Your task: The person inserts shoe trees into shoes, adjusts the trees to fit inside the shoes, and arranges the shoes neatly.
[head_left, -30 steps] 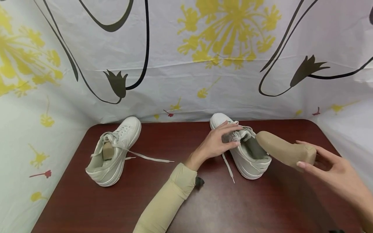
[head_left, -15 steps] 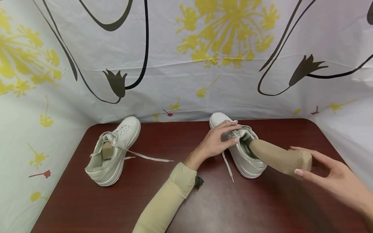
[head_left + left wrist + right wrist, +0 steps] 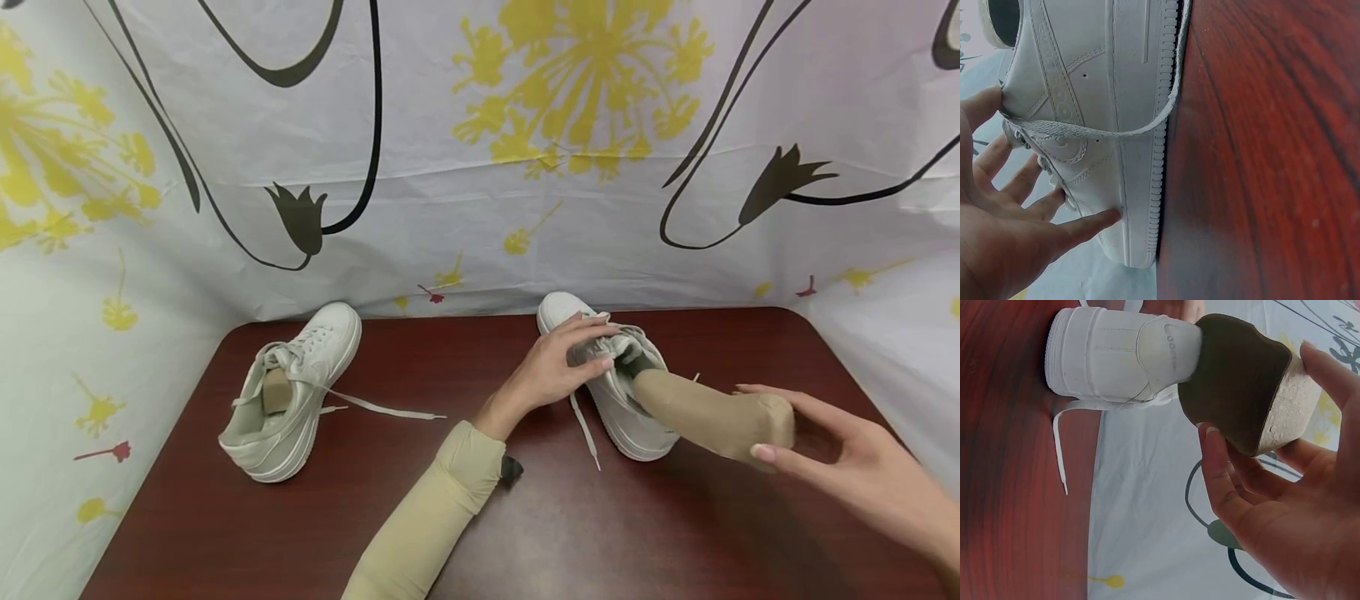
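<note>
A white sneaker (image 3: 628,425) with loose laces stands toe-away at the right of the table. My left hand (image 3: 547,365) grips it at the tongue and laces; in the left wrist view, the thumb is by the collar and the little finger lies on the side. My right hand (image 3: 862,467) holds a tan moulded shoe insert (image 3: 705,412) by its squared heel end, thumb on one side and fingers on the other. The insert's rounded front reaches into the shoe's opening, its tip hidden there. The right wrist view shows the insert (image 3: 1235,381) tilted above the sneaker's heel.
On the left stands a second white sneaker (image 3: 330,346) with a tan insert (image 3: 277,390) inside. One of its laces (image 3: 382,407) trails across the dark red table (image 3: 225,533). A patterned white cloth (image 3: 450,208) hangs behind and at both sides.
The right hand has moved the insert left and slightly down, from beside the right sneaker's collar into its opening. The left hand stays on the shoe, nearly still.
</note>
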Available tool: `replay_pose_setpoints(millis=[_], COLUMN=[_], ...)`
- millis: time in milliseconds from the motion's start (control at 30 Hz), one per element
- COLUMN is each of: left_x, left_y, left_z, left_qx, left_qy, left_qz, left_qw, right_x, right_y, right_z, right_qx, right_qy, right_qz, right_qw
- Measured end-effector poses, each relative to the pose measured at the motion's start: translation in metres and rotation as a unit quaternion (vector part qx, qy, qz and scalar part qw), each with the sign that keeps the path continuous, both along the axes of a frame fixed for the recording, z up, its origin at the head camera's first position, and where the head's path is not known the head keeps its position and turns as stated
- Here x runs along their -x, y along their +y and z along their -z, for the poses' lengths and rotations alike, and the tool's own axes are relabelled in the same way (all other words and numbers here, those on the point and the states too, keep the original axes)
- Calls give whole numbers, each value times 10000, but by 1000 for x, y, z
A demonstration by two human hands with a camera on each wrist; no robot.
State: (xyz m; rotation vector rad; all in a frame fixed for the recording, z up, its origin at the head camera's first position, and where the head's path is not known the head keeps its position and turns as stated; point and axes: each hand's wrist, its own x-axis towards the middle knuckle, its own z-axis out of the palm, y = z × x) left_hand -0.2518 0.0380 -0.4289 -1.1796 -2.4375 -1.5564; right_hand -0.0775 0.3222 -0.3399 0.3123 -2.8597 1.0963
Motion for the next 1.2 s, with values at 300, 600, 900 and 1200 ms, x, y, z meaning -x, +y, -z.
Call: replay_pose_setpoints(millis=[300, 600, 900, 1200], left_x=[-1, -1, 0, 1], left_y=[-2, 0, -1, 0], left_z=[2, 3, 3, 4], left_qx=[28, -31, -47, -99], left_qy=[29, 120, 52, 150], left_qz=[-44, -12, -14, 34], left_qw=[10000, 9999, 10000, 9998], right_x=[4, 3, 4, 4], right_y=[-1, -7, -16, -19], right_z=[3, 4, 0, -2], right_qx=[-372, -626, -996, -1265], right_qy=[183, 432, 988, 1355], right_qz=[432, 645, 566, 519], right_qw=[9982, 9950, 9885, 9813])
